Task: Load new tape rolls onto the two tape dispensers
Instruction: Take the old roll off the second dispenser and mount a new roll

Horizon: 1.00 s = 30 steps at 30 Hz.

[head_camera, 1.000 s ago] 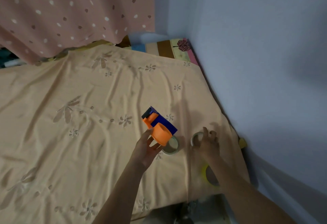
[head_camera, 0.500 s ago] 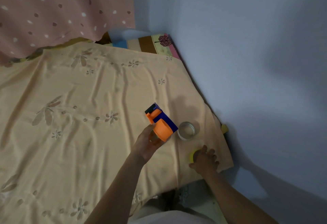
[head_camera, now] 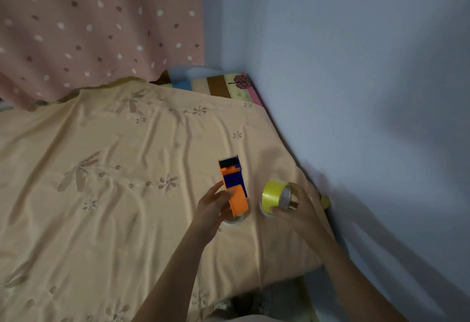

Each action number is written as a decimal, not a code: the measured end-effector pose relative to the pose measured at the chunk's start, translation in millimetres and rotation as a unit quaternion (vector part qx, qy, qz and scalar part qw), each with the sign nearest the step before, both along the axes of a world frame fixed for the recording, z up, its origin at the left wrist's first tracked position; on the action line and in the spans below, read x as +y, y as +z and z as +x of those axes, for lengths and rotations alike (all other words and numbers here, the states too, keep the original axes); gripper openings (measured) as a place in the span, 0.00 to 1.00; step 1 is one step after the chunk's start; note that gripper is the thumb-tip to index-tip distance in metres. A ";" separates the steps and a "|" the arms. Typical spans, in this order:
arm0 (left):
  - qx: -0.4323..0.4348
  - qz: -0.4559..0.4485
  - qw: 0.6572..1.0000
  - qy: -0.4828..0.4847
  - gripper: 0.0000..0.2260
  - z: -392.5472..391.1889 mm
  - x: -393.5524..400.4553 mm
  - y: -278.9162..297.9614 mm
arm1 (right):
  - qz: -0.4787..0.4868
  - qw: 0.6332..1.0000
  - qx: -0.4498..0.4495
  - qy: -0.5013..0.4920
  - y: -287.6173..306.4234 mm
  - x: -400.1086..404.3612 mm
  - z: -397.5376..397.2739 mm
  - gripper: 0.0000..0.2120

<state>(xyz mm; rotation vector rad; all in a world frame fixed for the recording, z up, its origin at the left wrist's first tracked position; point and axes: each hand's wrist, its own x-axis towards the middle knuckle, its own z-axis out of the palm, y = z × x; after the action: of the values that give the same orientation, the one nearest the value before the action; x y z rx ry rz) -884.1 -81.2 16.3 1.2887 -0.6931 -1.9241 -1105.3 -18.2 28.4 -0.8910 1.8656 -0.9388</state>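
My left hand (head_camera: 212, 209) grips an orange and blue tape dispenser (head_camera: 234, 184) by its orange handle, held just above the bed with its black end pointing away from me. To its right, my right hand (head_camera: 300, 206) holds a yellow tape roll (head_camera: 273, 194) lifted off the cloth, fingers around its far end. A clear tape roll (head_camera: 235, 219) lies flat on the cloth, mostly hidden under the dispenser's handle. Another pale roll (head_camera: 265, 212) peeks out beneath the yellow one.
A peach flowered cloth (head_camera: 101, 194) covers the surface, its right edge running along a blue-grey wall (head_camera: 356, 93). A pink dotted curtain (head_camera: 89, 29) hangs at the back left. A striped cushion (head_camera: 218, 85) lies in the far corner. A small yellow item (head_camera: 325, 201) sits at the cloth's right edge.
My right hand reached down to the cloth's near right edge, took hold of the yellow roll and raised it beside the dispenser. The dispenser turned to point straight away.
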 end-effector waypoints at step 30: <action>0.059 -0.075 0.994 0.055 0.16 47.9 28.4 36.7 | -0.111 0.962 0.025 0.246 56.9 -31.5 97.4 0.32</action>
<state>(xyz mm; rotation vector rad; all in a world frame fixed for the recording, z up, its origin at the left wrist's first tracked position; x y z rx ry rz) -836.2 -52.8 53.0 1.0892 -0.6794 -1.8070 -1007.9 -49.8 85.3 -1.4464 1.4865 -0.8210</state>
